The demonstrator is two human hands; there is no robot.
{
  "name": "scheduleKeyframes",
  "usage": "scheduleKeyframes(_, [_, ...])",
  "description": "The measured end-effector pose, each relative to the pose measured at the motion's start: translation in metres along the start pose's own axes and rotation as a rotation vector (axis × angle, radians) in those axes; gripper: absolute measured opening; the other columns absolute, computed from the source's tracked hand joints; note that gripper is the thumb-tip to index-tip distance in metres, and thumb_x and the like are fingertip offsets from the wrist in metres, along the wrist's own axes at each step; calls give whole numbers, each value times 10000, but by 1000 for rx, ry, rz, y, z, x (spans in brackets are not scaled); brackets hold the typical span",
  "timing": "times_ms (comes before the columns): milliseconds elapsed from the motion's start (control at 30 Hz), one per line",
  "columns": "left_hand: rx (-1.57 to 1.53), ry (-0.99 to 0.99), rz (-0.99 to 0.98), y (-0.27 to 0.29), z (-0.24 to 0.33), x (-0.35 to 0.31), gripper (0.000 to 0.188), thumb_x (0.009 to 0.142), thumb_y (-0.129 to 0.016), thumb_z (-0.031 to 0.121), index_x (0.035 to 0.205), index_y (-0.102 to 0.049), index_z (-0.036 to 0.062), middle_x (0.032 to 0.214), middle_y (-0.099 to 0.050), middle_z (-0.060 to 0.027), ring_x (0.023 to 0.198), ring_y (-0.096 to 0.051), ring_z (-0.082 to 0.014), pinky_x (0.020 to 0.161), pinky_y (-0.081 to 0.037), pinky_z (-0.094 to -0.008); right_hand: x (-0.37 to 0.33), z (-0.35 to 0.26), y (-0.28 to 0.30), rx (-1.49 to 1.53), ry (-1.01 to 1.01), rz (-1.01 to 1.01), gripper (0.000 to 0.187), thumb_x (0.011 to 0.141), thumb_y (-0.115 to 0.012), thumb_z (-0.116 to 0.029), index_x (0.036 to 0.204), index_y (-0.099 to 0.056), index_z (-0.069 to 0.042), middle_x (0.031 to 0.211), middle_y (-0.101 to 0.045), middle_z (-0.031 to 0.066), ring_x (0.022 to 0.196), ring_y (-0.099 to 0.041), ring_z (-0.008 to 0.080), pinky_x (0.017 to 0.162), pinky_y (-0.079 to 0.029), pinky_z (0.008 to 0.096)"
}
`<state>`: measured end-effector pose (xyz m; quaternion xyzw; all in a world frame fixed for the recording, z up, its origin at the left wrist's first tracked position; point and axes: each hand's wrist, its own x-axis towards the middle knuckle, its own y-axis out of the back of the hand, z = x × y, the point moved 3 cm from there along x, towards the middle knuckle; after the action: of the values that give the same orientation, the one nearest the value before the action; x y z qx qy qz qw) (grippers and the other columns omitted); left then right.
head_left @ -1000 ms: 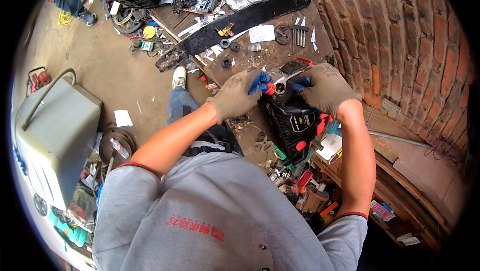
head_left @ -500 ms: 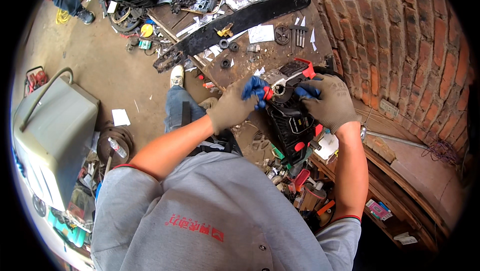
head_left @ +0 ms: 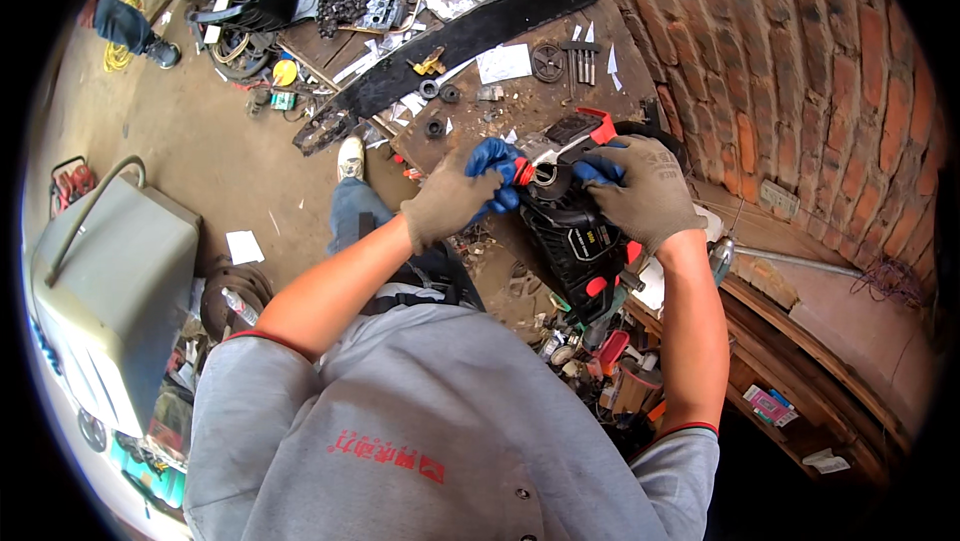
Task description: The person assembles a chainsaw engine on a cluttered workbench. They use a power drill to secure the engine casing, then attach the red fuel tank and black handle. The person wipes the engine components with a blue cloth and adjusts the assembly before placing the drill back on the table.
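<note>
Handwork at a power-tool body. The black-and-red machine body lies at the bench's near end, toward the edge by the brick wall. The left hand pinches a small red piece just beside a metal-rimmed opening; the right hand lies with bent fingers against the body's wall side, whether gripping cannot be told. The step in hand appears to be work at this opening; fitting or withdrawal is indistinguishable. The next move would call for a steadied body and the piece kept in line with the rim.
</note>
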<state>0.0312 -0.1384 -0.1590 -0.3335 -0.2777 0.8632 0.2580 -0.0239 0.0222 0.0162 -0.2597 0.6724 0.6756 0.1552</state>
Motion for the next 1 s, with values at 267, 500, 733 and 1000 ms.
scheduleKeyframes(267, [-4,-59,50,-9,-22,-16,277,970,-530,55,1224,-592,-36,990,-669,-62,820,-635,-124,752,-541,-290,-13,-17,-1,-178,175,149,225,761,-722,-246,944,-743,-117,909,-693,125,960,-644,336,922,-452,469])
scheduleKeyframes(500, [125,-71,47,-2,-28,-11,288,947,-554,65,1217,-602,-23,1029,-684,-82,866,-637,-121,763,-542,-297,16,-16,-19,-56,-57,-175,220,793,-681,-228,955,-759,-101,979,-710,146,1010,-643,318,938,-466,437])
scheduleKeyframes(733, [358,-174,230,0,-31,-8,298,929,-588,106,1193,-619,-27,994,-704,-89,827,-659,-131,753,-550,-306,-22,-15,31,100,-190,69,271,774,-731,-146,1041,-762,-110,935,-659,143,966,-632,360,875,-480,455])
scheduleKeyframes(1000, [342,-199,261,-12,4,-24,270,883,-604,166,1092,-635,-4,1029,-678,-237,979,-640,-418,895,-494,-469,-36,-23,22,-27,-179,101,332,748,-747,-125,1080,-748,-120,954,-648,159,956,-624,364,851,-483,466])
